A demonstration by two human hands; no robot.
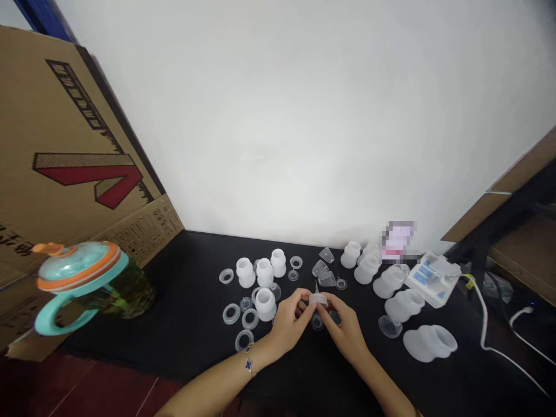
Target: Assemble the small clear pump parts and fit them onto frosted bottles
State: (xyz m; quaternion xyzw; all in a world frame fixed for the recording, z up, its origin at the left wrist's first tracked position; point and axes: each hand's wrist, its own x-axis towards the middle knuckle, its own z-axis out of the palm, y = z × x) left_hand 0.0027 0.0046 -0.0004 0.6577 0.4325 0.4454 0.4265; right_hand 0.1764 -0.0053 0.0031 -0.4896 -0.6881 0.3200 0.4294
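Observation:
My left hand (pixel 290 321) and my right hand (pixel 343 327) meet over the black mat (pixel 191 324). Both pinch a small translucent white plastic cap (pixel 318 299) between their fingertips. A thin clear spike stands up just behind the cap. My left wrist wears a bracelet with a blue charm (pixel 249 364). Left of my hands lie several white cup-shaped parts (pixel 264 302) and clear rings (pixel 231 314). Small clear valve pieces (pixel 325 272) lie just beyond the cap.
Larger white funnel-like parts (pixel 429 341) sit at the right, next to a white device (pixel 432 278) with a white cable (pixel 484 324). A teal and orange lidded jug (pixel 87 286) stands at the left before a cardboard box (pixel 65 162). A white wall rises behind.

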